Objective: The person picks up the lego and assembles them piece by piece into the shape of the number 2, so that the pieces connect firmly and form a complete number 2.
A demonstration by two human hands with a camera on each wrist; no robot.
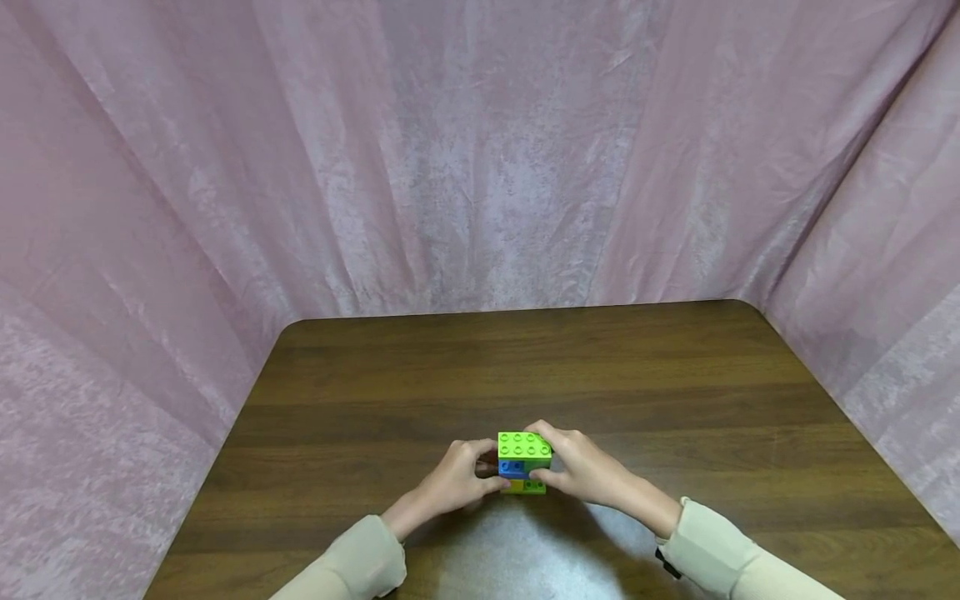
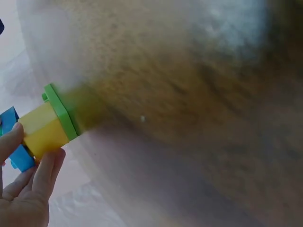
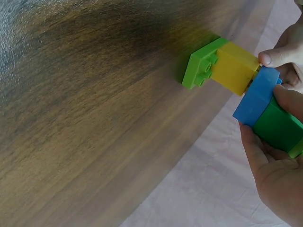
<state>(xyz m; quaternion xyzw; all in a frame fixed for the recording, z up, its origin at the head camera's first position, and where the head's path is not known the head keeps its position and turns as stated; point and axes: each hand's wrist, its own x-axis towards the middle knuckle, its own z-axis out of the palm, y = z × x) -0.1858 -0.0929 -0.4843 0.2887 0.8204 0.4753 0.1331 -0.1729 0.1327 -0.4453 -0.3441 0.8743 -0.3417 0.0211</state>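
A small tower of toy building bricks stands on the wooden table between both hands. At its base lies a light green brick with bare studs on one side. Above it come a yellow brick, a wider blue brick and a dark green brick. A light green brick with several studs forms the top. My left hand holds the tower low, thumb and fingers around the yellow and blue bricks. From the other side, my right hand grips it at the blue and dark green bricks.
The dark wood table has rounded far corners. Pink velvety curtains hang behind it and along both sides. A black strap shows under the right sleeve's cuff.
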